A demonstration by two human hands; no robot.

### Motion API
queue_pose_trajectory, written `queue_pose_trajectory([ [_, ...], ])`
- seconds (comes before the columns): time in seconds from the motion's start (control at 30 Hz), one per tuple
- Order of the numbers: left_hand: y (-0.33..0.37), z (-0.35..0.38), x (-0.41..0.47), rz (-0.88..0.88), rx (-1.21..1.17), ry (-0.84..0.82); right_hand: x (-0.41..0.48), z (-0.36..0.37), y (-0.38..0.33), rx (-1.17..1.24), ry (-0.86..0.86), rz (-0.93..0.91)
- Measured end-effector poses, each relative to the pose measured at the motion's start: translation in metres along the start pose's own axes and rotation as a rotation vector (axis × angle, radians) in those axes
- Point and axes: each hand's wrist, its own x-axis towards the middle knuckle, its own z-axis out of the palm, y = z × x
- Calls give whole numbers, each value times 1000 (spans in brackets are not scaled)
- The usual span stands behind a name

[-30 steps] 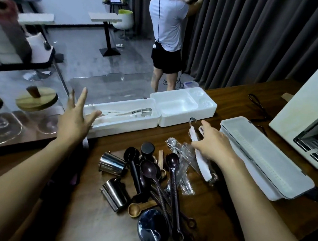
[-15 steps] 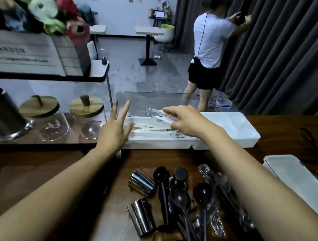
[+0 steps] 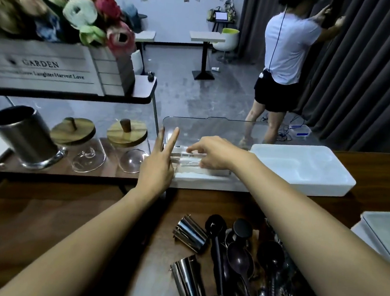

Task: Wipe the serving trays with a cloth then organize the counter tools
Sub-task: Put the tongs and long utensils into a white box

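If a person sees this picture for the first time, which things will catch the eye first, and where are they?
First come the two bare arms reaching forward: the right hand is over the white box with its clear lid raised, and the left hand is spread open at the box's left end. Next is the heap of dark spoons and shiny steel cups on the wooden counter, bottom right. The flower crate fills the top left.

Grey polished floor (image 3: 182, 92), dark pleated curtains (image 3: 373, 69) — white wall (image 3: 175, 11), small pedestal table (image 3: 207, 39)
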Motion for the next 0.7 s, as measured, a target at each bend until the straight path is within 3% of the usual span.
queue_pose_trajectory([
  [0.23, -3, 2, 0, -14, -7, 9, -4, 25, 16, 294, 144, 67],
  [0.7, -3, 2, 0, -6, 30, 28, -30, 49, 37, 191, 457, -22],
])
